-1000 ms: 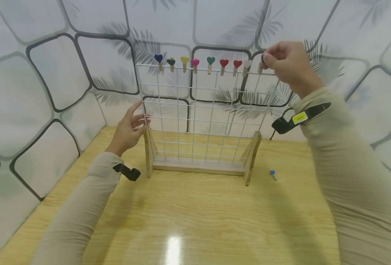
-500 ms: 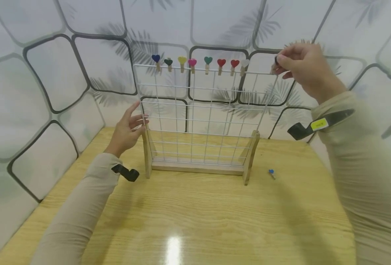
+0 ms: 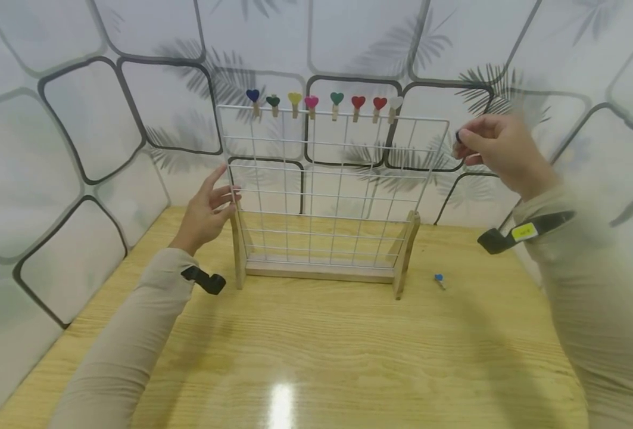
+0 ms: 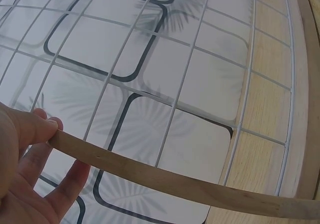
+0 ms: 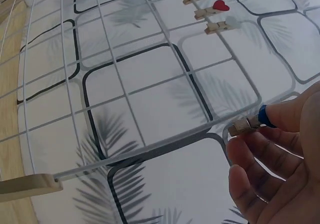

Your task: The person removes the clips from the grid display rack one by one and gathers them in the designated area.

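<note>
A white wire grid stands upright in a wooden stand (image 3: 318,272). Several heart clothespins line its top wire, among them a yellow clothespin (image 3: 295,102) and, rightmost, a white clothespin (image 3: 393,107). My left hand (image 3: 202,215) holds the rack's left side; in the left wrist view, thumb and fingers grip the end of a wooden upright (image 4: 150,173). Just beyond the grid's right edge, my right hand (image 3: 501,152) pinches a clothespin (image 5: 246,126) with a dark blue heart. That clothespin is apart from the wires, its heart partly covered by the thumb.
A loose clothespin (image 3: 440,281) with a blue heart lies on the wooden table (image 3: 321,345), right of the stand. Behind the rack rises a patterned wall (image 3: 359,42), and another wall stands at the left.
My right hand has moved right along the top wire, then down past the grid's right corner, carrying the clothespin off the wire. My left hand has stayed on the rack.
</note>
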`<state>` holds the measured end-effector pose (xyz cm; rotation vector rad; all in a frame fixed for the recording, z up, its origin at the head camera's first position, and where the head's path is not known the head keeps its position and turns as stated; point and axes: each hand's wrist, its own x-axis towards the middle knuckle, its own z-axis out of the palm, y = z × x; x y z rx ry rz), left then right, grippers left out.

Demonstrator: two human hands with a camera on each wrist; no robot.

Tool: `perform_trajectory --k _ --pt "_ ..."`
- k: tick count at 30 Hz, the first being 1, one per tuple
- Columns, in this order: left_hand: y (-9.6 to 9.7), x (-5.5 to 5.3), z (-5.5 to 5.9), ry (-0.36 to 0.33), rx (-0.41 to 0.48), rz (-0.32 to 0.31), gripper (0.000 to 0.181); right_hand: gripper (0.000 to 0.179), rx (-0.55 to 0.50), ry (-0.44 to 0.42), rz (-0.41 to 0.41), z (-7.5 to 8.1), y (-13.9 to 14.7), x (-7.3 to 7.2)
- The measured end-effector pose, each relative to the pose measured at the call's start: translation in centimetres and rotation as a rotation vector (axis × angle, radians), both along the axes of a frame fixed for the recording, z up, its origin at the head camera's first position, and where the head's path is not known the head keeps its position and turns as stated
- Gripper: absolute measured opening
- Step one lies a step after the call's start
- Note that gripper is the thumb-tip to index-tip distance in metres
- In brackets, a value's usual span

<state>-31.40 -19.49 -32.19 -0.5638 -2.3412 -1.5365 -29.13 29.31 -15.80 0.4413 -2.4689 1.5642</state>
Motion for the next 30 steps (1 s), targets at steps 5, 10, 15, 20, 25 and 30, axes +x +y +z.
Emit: perform_trajectory --k 5,10,15,20,25,30 --pt "0.0 0.1 0.0 0.007 0.005 0.000 0.083 0.010 0.060 -0.016 -0.029 -2.0 1.4 -0.3" --pt "0.1 -0.1 0.0 0.028 0.000 -0.002 0.081 0.014 0.106 -0.039 -0.069 -4.1 2.6 -0.5" --pt "0.1 -0.2 -0.1 0.035 -0.006 0.006 0.080 0.021 0.154 -0.079 -0.074 -6.2 3.3 -0.5" --pt "0.2 -0.4 0.1 0.036 0.007 0.005 0.081 0.028 0.201 -0.097 -0.074 -7.9 4.3 -0.7" --pt "0.3 -0.5 0.4 0.034 0.016 0.002 0.081 0.020 0.194 -0.118 -0.052 -9.8 5.5 -0.8" --pt "0.5 0.3 0.8 0.009 0.012 0.008 0.080 0.020 0.177 -0.169 -0.052 -12.0 6.5 -0.5"
